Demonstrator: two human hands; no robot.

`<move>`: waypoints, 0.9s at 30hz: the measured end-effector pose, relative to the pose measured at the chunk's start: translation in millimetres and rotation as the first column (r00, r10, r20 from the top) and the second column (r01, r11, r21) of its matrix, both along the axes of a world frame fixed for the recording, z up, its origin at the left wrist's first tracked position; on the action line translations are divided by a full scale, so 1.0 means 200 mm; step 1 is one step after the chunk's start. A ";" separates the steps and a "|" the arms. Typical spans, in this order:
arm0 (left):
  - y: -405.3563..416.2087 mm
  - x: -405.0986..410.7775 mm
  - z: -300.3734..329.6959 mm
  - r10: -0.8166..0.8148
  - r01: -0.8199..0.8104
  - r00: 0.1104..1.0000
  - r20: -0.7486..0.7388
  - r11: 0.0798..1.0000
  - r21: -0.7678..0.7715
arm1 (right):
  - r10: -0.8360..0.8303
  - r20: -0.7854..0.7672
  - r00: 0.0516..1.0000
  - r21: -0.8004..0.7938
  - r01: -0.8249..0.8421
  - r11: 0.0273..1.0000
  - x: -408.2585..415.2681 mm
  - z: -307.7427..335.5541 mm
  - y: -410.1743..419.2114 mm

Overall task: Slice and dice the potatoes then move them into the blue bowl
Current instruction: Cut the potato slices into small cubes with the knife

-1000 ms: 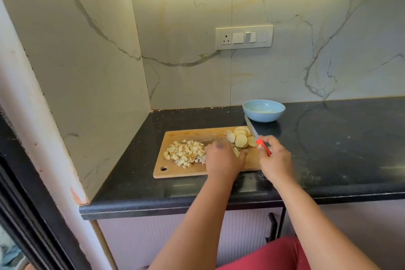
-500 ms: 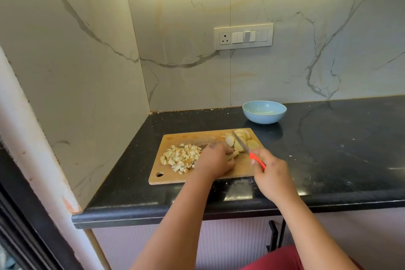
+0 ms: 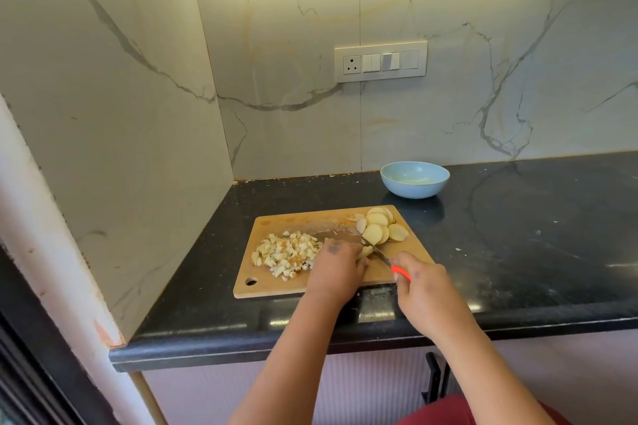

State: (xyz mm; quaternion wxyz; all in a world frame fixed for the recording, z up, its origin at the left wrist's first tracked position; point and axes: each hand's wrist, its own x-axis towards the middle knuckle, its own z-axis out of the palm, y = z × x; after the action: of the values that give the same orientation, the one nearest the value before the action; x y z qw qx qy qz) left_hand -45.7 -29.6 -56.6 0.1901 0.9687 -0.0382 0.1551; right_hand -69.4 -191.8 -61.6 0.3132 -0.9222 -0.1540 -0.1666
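A wooden cutting board lies on the black counter. A pile of diced potato covers its left half. Several round potato slices lie at its far right corner. My left hand holds down a potato piece in the middle of the board, fingers curled over it. My right hand grips a knife by its red handle; the blade points up-left and rests against that piece. The blue bowl stands behind the board and looks empty.
The black counter runs right from the board. Marble walls close the corner at the left and back, with a switch panel on the back wall. The counter's front edge is just below my hands.
My right hand swung the knife from beside the slices at the board's right edge to the piece under my left hand. The camera moved closer and a little right.
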 end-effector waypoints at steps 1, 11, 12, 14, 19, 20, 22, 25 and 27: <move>0.01 0.00 0.00 -0.004 0.004 1.000 0.002 1.000 -0.008 | 0.012 0.006 1.000 -0.009 -0.012 1.000 -0.01 -0.01 0.01; -0.01 -0.02 0.00 0.058 -0.046 0.992 0.116 0.993 -0.106 | 0.043 0.200 0.979 0.075 -0.059 0.995 -0.12 -0.03 0.02; -0.02 -0.02 0.00 0.066 -0.054 0.990 0.121 0.993 -0.101 | 0.041 0.192 0.981 0.050 -0.051 0.997 -0.13 -0.04 0.02; -0.01 -0.01 -0.01 0.070 -0.056 0.989 0.131 0.993 -0.107 | 0.013 0.171 0.985 0.006 -0.015 1.000 -0.12 -0.05 0.02; -0.01 0.00 -0.02 0.078 -0.059 0.989 0.129 0.987 -0.147 | -0.039 0.052 0.998 -0.154 0.047 0.987 -0.08 -0.04 0.09; -0.01 0.00 -0.02 0.085 -0.066 0.989 0.122 0.986 -0.155 | -0.038 0.029 0.999 -0.158 0.043 0.987 -0.06 -0.02 0.10; -0.01 0.00 -0.03 0.097 -0.076 0.989 0.108 0.979 -0.187 | -0.033 -0.012 0.999 -0.132 0.031 0.991 -0.03 0.00 0.12; 0.00 -0.01 -0.04 0.138 -0.112 0.985 0.101 0.967 -0.230 | 0.002 0.039 0.999 -0.020 -0.001 1.000 -0.02 -0.01 0.08; 0.01 -0.01 -0.04 0.156 -0.129 0.982 0.102 0.963 -0.237 | 0.032 0.150 0.988 0.048 -0.040 0.998 -0.06 -0.02 0.05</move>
State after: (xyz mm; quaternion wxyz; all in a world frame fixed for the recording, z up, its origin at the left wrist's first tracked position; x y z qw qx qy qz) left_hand -47.7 -27.0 -63.8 0.2862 0.9294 0.0385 0.2297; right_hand -82.4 -182.2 -66.0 0.3271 -0.8960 -0.1893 -0.2332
